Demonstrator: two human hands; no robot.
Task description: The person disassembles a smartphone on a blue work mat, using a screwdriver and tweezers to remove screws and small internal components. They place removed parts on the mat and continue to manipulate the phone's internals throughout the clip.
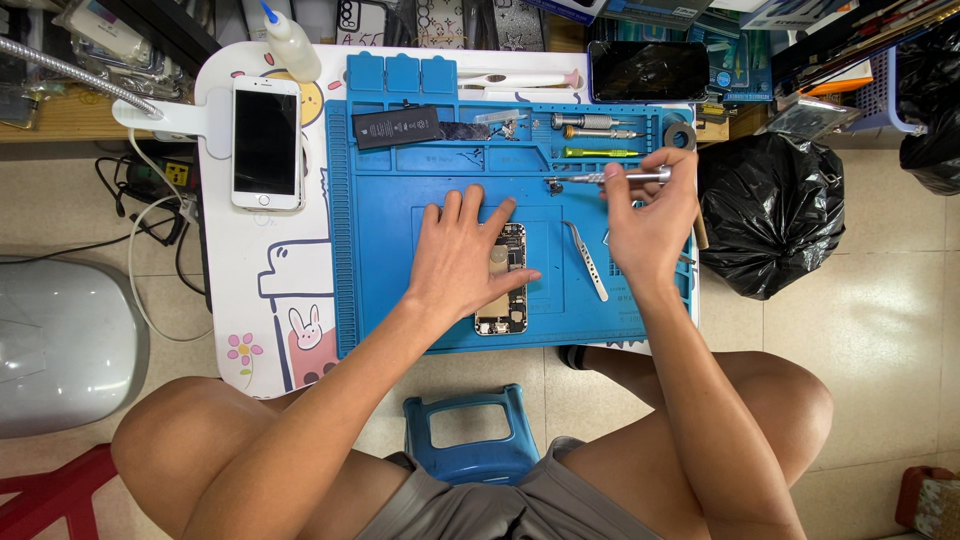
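Note:
An opened phone body (pixel 508 290) with bare circuitry lies on the blue repair mat (pixel 380 300). My left hand (pixel 462 255) rests flat on it, fingers spread, covering its upper left part. My right hand (pixel 650 215) holds a silver screwdriver (pixel 610 176) level, its tip pointing left at a small dark part (pixel 553 185) on the mat. Metal tweezers (pixel 587 260) lie on the mat between my hands.
A black battery (pixel 396 127), two more screwdrivers (pixel 598 126) and a yellow-green tool (pixel 600 152) sit in the mat's upper trays. A white phone (pixel 266 142) lies left of the mat, a dark phone (pixel 648 70) at the back. A black rubbish bag (pixel 770 210) stands right, a blue stool (pixel 470 440) below.

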